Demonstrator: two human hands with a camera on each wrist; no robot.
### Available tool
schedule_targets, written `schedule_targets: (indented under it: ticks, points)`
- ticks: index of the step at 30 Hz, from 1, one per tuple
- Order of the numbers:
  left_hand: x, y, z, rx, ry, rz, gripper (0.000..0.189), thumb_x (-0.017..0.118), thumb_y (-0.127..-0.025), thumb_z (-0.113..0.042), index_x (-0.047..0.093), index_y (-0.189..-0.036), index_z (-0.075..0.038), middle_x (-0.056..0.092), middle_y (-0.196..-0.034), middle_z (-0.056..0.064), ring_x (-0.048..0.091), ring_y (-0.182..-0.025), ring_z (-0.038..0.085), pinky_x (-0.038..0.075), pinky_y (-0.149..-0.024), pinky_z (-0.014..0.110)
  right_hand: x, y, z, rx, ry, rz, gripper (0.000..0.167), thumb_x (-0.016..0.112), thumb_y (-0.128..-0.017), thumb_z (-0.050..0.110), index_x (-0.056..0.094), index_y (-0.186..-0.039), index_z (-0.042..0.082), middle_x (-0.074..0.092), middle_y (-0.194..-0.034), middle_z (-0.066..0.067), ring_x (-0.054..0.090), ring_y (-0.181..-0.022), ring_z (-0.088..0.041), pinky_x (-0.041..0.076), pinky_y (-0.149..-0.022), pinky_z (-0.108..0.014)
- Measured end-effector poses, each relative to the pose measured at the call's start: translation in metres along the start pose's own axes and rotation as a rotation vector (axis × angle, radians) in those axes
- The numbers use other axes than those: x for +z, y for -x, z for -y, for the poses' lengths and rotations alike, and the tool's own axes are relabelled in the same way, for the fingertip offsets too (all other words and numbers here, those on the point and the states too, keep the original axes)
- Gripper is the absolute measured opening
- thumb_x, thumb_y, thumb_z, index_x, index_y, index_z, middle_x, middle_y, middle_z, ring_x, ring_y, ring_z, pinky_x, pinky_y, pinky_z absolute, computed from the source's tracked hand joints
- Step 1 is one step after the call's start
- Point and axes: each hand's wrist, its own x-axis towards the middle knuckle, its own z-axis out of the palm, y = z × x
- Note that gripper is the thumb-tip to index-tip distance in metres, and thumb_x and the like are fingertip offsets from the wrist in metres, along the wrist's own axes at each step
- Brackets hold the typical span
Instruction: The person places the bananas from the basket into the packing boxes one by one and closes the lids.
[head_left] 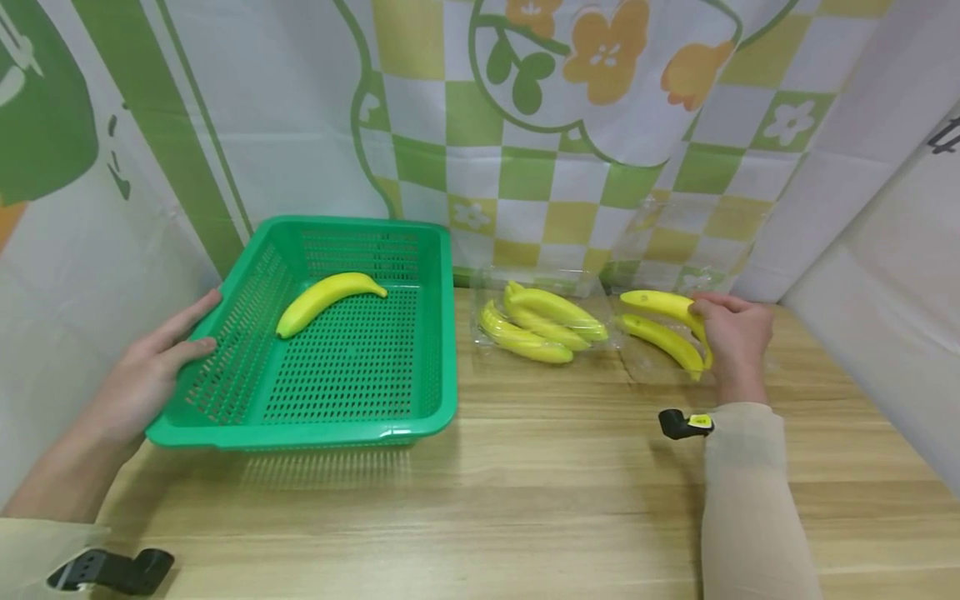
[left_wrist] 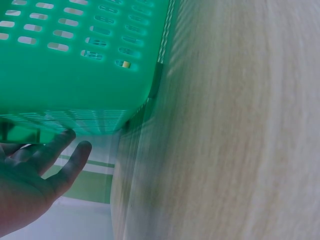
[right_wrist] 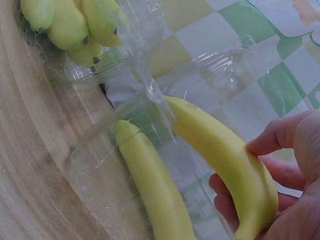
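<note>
My left hand touches the left rim of a green plastic basket, fingers fairly straight; the left wrist view has its fingers beside the basket wall. Inside the basket lies one yellow banana. On the right, thumb and fingers of my right hand grip a curved banana, its far end over an opened clear plastic clamshell. Another banana lies in that clamshell, beside the held one. Between basket and clamshell, several greenish-yellow bananas sit in clear plastic packaging.
A wooden table carries everything. Behind it hangs a checked, flower-printed cloth, close to the packages and basket. A pale sheet bounds the right side, another the left.
</note>
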Motion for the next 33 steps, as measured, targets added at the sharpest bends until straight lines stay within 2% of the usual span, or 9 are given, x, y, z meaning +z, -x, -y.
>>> schedule_targets:
  ticks: [4, 8, 11, 15, 18, 24, 26, 28, 33]
  points:
    - [0.000, 0.000, 0.000, 0.003, 0.002, 0.001, 0.060, 0.040, -0.116, -0.034, 0.016, -0.171, -0.030, 0.008, -0.171, -0.031, -0.015, -0.164, 0.030, -0.019, -0.125, 0.069, 0.000, -0.001, -0.002, 0.007, 0.044, 0.008, 0.017, 0.073, -0.095, 0.011, 0.085, -0.103, 0.020, 0.066, -0.095, 0.019, 0.059, -0.115, -0.008, 0.051, -0.093, -0.020]
    - [0.000, 0.000, 0.000, 0.002, 0.001, 0.004, 0.060, 0.040, -0.116, -0.034, 0.015, -0.171, -0.030, 0.008, -0.171, -0.031, -0.015, -0.164, 0.030, -0.019, -0.125, 0.070, 0.000, -0.003, -0.004, 0.010, 0.112, 0.022, 0.027, 0.071, -0.096, 0.014, 0.082, -0.121, 0.017, 0.064, -0.097, 0.022, 0.054, -0.130, -0.011, 0.046, -0.106, -0.025]
    - [0.000, 0.000, 0.000, 0.003, 0.006, 0.005, 0.060, 0.040, -0.116, -0.034, 0.015, -0.171, -0.030, 0.008, -0.171, -0.031, -0.015, -0.164, 0.029, -0.019, -0.126, 0.068, -0.001, -0.003, -0.005, 0.017, 0.136, 0.033, 0.034, 0.069, -0.098, 0.015, 0.077, -0.131, 0.014, 0.068, -0.109, 0.017, 0.051, -0.139, -0.012, 0.044, -0.112, -0.028]
    - [0.000, 0.001, 0.001, 0.004, 0.009, 0.006, 0.060, 0.040, -0.116, -0.033, 0.015, -0.171, -0.030, 0.009, -0.171, -0.032, -0.015, -0.165, 0.029, -0.019, -0.126, 0.068, 0.000, -0.005, -0.006, 0.029, 0.157, 0.034, 0.037, 0.069, -0.097, 0.015, 0.076, -0.134, 0.015, 0.068, -0.135, 0.006, 0.050, -0.141, -0.012, 0.045, -0.111, -0.025]
    - [0.000, 0.001, 0.001, 0.002, 0.008, 0.006, 0.060, 0.040, -0.116, -0.034, 0.015, -0.171, -0.030, 0.008, -0.171, -0.032, -0.015, -0.165, 0.029, -0.019, -0.126, 0.068, 0.000, -0.006, -0.007, 0.032, 0.168, 0.034, 0.038, 0.069, -0.097, 0.014, 0.076, -0.134, 0.016, 0.065, -0.143, 0.003, 0.051, -0.139, -0.011, 0.046, -0.106, -0.023]
    - [0.000, 0.000, 0.001, 0.005, 0.011, 0.007, 0.060, 0.040, -0.116, -0.034, 0.015, -0.171, -0.029, 0.009, -0.171, -0.032, -0.015, -0.165, 0.028, -0.019, -0.126, 0.067, -0.001, -0.007, -0.009, 0.002, 0.181, 0.038, 0.040, 0.069, -0.093, 0.010, 0.076, -0.133, 0.011, 0.069, -0.112, 0.014, 0.053, -0.137, -0.011, 0.045, -0.105, -0.022]
    - [0.000, 0.001, 0.000, 0.008, 0.012, 0.008, 0.060, 0.040, -0.117, -0.033, 0.015, -0.171, -0.029, 0.009, -0.171, -0.032, -0.015, -0.165, 0.028, -0.019, -0.126, 0.068, -0.002, -0.007, -0.010, -0.007, 0.189, 0.047, 0.040, 0.069, -0.093, 0.009, 0.075, -0.133, 0.010, 0.069, -0.107, 0.016, 0.052, -0.139, -0.012, 0.044, -0.108, -0.023]
    - [0.000, 0.001, 0.000, 0.008, 0.012, 0.008, 0.060, 0.040, -0.116, -0.033, 0.015, -0.171, -0.028, 0.009, -0.171, -0.032, -0.015, -0.165, 0.028, -0.019, -0.126, 0.068, -0.002, -0.007, -0.011, -0.009, 0.204, 0.059, 0.041, 0.069, -0.093, 0.010, 0.075, -0.134, 0.010, 0.070, -0.113, 0.012, 0.051, -0.141, -0.012, 0.043, -0.110, -0.024]
    - [0.000, 0.001, -0.001, 0.003, 0.010, 0.004, 0.060, 0.040, -0.116, -0.033, 0.016, -0.171, -0.029, 0.009, -0.170, -0.033, -0.015, -0.165, 0.028, -0.019, -0.126, 0.068, -0.002, -0.007, -0.011, -0.011, 0.265, 0.080, 0.042, 0.067, -0.096, 0.014, 0.073, -0.137, 0.013, 0.065, -0.149, 0.001, 0.047, -0.147, -0.014, 0.043, -0.111, -0.025]
